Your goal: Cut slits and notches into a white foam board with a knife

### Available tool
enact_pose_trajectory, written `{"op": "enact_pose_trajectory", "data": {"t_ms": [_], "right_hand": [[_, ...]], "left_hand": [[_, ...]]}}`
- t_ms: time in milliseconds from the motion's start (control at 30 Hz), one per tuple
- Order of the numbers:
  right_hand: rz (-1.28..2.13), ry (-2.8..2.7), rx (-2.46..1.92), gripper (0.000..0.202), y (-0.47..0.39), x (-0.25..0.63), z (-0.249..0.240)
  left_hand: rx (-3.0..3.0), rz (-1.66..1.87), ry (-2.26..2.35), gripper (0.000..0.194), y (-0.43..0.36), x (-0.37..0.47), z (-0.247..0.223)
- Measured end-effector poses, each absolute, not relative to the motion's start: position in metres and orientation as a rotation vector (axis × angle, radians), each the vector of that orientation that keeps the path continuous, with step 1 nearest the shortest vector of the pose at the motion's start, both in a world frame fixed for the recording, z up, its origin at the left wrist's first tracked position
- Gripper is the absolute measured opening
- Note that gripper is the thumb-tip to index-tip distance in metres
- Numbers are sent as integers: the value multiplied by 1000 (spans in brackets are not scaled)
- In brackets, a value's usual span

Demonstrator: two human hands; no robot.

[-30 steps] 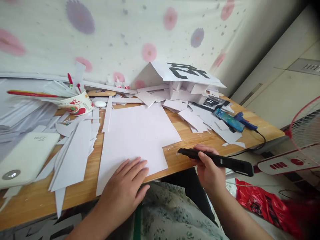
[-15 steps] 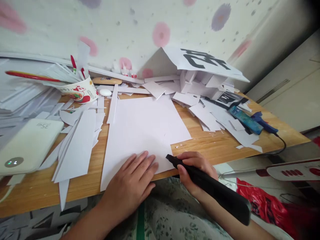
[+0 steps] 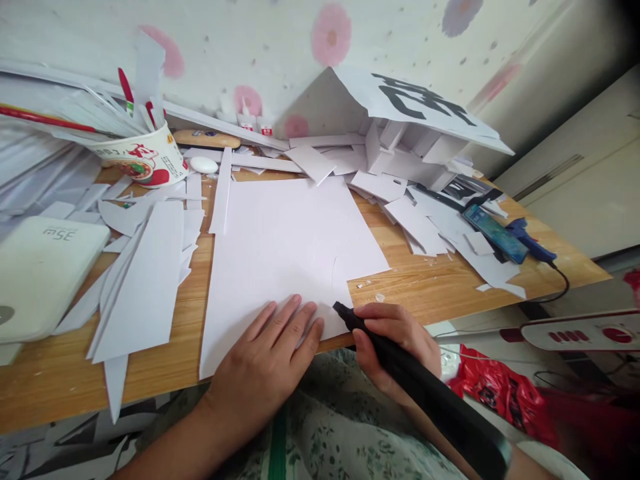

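Observation:
My left hand [image 3: 275, 357] lies flat, fingers spread, on the lower part of a large white foam-board sheet [image 3: 270, 247]. The sheet has a step-shaped notch at its lower right. My right hand [image 3: 400, 347] is closed around a thick black cutter [image 3: 435, 393], its handle slanting down to the right. The cutter's narrow tip touches or hovers just over the sheet near the notch; the blade itself is too small to make out. A thin curved line runs on the sheet above the tip.
Paper and board offcuts [image 3: 143, 287] and a white power bank [image 3: 50, 273] lie at left. Behind them stands a paper cup [image 3: 150, 160] of tools. At right are a board model [image 3: 405, 143], a phone [image 3: 495, 233] and a blue glue gun [image 3: 531, 240]. The table's front edge is close.
The cutter's tip has come a little toward me along the sheet, and the curved line above it now shows longer. My left hand stays on the sheet. The view has shifted slightly.

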State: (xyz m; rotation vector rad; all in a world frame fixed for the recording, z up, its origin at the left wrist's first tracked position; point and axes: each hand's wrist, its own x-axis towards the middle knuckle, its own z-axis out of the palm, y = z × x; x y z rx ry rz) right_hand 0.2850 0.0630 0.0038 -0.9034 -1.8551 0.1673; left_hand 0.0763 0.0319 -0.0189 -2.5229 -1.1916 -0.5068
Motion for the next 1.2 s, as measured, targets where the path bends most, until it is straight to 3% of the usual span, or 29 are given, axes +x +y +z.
{"op": "enact_pose_trajectory", "data": {"t_ms": [500, 1200], "right_hand": [[248, -1920, -893, 31, 65, 285, 0], [-10, -1971, -838, 27, 32, 286, 4]], "left_hand": [[-2513, -453, -1315, 40, 32, 82, -15], [-2511, -490, -1380, 35, 33, 81, -21]]}}
